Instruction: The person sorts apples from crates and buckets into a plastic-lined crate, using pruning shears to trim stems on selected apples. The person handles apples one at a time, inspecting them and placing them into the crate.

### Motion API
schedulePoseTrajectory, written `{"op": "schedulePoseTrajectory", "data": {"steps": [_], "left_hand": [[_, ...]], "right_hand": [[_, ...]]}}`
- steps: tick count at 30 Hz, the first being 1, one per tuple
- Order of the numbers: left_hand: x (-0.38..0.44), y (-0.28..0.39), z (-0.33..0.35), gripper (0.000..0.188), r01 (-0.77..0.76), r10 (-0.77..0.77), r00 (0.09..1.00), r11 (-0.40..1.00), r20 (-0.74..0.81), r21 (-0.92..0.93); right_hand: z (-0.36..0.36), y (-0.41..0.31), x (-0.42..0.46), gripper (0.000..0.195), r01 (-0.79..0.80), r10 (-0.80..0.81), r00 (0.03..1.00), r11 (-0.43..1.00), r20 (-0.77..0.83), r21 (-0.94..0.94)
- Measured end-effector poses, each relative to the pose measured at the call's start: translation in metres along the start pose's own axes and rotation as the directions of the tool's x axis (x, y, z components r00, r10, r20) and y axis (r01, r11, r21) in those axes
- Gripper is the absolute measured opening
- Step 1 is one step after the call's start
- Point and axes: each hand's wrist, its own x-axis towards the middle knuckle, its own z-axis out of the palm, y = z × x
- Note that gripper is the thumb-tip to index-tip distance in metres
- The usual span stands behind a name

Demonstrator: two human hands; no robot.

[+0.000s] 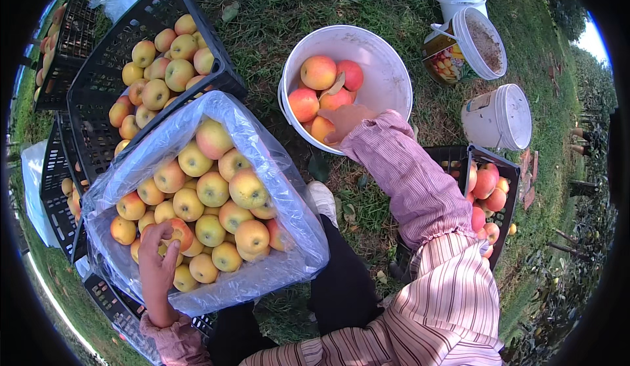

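My left hand (158, 262) is over the near-left part of a crate lined with clear plastic (246, 292), its fingers at a red-and-yellow apple (181, 235); whether they grip it I cannot tell. Many yellow-green and reddish apples (212, 188) fill this crate. My right hand (344, 122) reaches into a white plastic bucket (389, 80), its fingers against the apples at the bottom; a grip is not clear. Several red-orange apples (319, 72) lie in the bucket, with a dry leaf (335, 85) on them.
A black plastic crate (98, 65) of apples adjoins the lined one, with more crates at the far left. On the right are a bucket with a fruit picture (450, 56), a white bucket (492, 117) and a crate of red apples (514, 188). My shoe (322, 201) rests on grass.
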Motion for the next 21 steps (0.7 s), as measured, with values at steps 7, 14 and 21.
{"op": "schedulePoseTrajectory", "data": {"steps": [7,14,21], "left_hand": [[0.020,0.010,0.024,0.032,-0.027,0.036,0.995,0.995,0.095,-0.092],[0.018,0.009,0.021,0.033,-0.042,0.049,0.996,0.994,0.071,-0.103],[0.014,0.014,0.012,0.030,-0.055,0.060,0.997,0.993,0.045,-0.103]], "right_hand": [[0.029,-0.010,0.034,0.062,-0.216,0.219,0.975,0.974,-0.038,0.060],[0.016,0.009,0.005,0.068,-0.067,0.128,0.977,0.944,-0.170,0.323],[0.016,0.022,-0.063,0.070,0.503,-0.092,0.864,0.183,-0.495,0.845]]}}
